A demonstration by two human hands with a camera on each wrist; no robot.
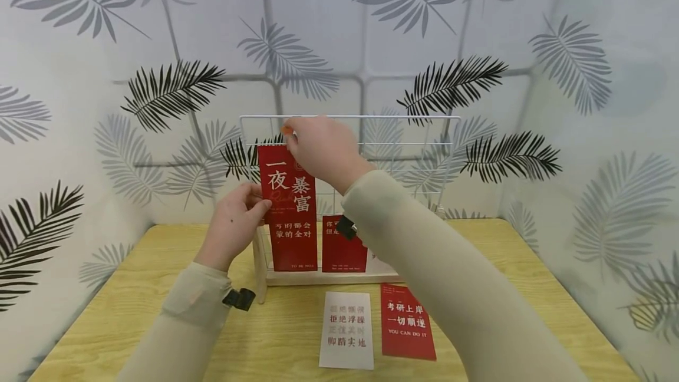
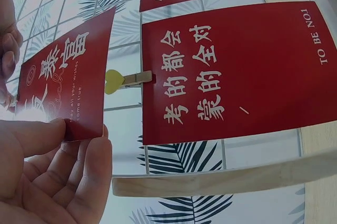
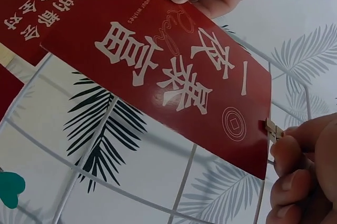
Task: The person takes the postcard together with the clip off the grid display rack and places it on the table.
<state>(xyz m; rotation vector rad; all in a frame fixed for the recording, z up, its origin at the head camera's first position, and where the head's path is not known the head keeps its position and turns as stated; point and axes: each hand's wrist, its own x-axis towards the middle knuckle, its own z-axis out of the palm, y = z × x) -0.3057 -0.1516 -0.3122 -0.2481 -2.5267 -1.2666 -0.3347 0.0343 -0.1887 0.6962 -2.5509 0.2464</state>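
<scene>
The right hand (image 1: 318,149) pinches a small clip (image 3: 273,128) at the top of the tall red card (image 1: 283,184), and the left hand (image 1: 233,223) pinches the card's side lower down.

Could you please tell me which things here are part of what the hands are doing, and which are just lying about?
In hand:
- left hand pinching the top red card
- right hand squeezing a small wooden clip
- white wire grid

Lying about:
- white card on the wooden table
- loose red card
</scene>
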